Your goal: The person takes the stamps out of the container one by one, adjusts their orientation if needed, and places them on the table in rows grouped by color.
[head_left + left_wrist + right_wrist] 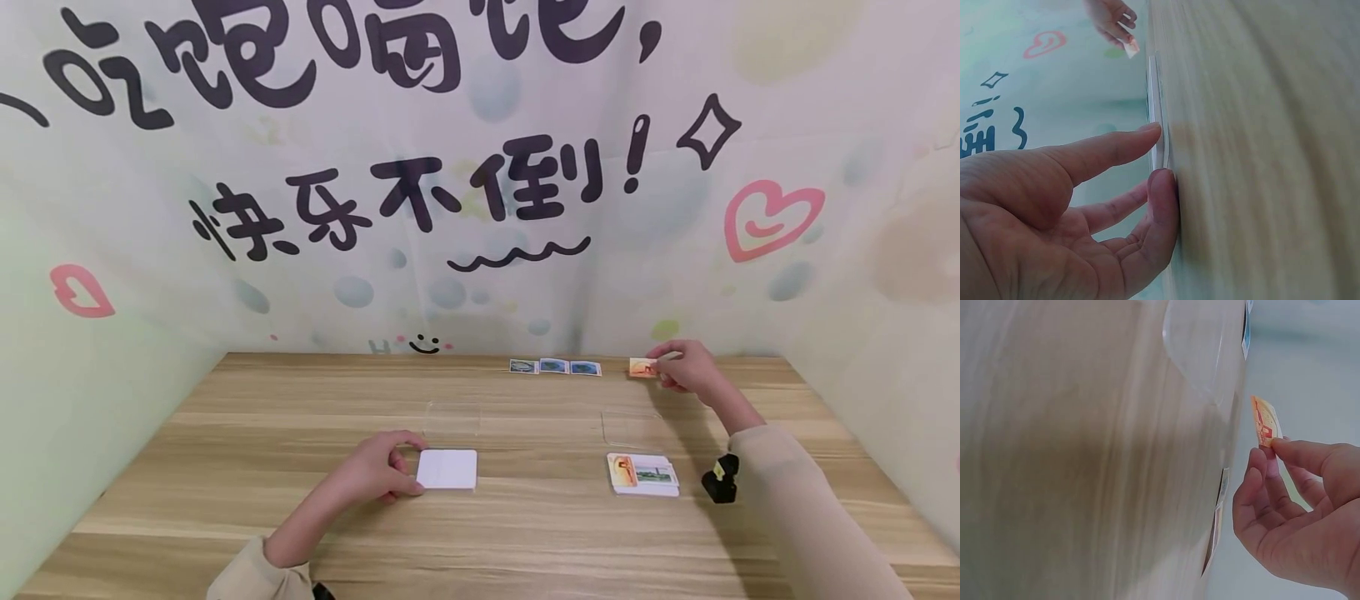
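My right hand (686, 367) pinches a small orange picture stamp (1265, 422) between thumb and fingers, just above the table's far edge. A short way left of it, three blue-toned stamps (554, 366) lie in a row. My left hand (378, 471) holds the left side of a white card stack (447, 469), thumb at the near corner and a finger at the far one. In the left wrist view, the stack's edge (1155, 94) shows side-on at the fingertips. Right of centre, an orange stamp and a green one (656, 475) lie on another white stack (645, 490).
Behind the white stacks lie two clear plastic pieces (452, 419), (632, 427). More small picture pieces (1213, 537) sit at the far edge beyond the right hand. A printed cloth wall (480, 308) rises behind the table. A small black device (722, 479) is at my right sleeve.
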`<state>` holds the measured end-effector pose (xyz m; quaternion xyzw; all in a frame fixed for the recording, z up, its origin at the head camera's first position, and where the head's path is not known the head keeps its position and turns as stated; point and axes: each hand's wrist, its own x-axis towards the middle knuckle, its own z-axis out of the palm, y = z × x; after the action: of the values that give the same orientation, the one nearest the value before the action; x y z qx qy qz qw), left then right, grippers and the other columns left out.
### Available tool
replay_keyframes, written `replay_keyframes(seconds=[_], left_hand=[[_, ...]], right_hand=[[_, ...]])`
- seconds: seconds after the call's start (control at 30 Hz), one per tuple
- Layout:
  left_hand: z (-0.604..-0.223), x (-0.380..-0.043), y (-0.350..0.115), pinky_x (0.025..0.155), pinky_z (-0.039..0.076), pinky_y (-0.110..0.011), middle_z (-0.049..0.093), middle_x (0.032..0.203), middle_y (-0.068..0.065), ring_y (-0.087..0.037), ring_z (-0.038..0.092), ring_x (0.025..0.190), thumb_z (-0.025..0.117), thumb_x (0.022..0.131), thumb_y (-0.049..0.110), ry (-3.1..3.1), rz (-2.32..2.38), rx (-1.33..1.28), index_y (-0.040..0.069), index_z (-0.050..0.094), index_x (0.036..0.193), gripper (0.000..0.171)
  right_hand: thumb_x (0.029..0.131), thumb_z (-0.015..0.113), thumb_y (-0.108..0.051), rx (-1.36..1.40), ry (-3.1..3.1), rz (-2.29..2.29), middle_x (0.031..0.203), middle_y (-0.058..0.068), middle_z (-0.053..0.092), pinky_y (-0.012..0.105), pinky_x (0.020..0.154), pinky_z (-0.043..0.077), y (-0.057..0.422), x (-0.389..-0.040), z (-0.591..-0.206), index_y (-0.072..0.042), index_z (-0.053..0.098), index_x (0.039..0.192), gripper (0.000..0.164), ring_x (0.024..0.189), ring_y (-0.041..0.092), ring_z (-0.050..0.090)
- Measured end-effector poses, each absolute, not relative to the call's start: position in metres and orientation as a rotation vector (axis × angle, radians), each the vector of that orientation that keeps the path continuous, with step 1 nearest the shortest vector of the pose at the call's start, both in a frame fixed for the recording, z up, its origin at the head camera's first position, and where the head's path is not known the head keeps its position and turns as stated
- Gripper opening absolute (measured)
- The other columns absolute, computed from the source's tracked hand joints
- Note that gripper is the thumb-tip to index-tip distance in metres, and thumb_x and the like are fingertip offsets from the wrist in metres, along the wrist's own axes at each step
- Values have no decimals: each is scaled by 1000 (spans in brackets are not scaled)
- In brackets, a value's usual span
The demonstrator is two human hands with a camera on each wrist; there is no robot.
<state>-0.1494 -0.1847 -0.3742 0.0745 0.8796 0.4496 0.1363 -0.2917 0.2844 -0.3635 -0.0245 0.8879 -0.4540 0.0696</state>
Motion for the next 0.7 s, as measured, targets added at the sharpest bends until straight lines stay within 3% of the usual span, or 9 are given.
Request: replay_keyframes(seconds=[0.7], left_hand=[[-376, -151, -187, 54, 51, -26, 55, 78, -4, -13, 50, 56, 87, 81, -1, 2522, 1301, 221, -5, 64, 127, 51]], right_hand=[[104, 57, -6, -87, 2736, -1285, 84, 8, 69, 28, 58, 50, 295, -297, -377, 18, 57, 125, 32, 65, 13, 57]])
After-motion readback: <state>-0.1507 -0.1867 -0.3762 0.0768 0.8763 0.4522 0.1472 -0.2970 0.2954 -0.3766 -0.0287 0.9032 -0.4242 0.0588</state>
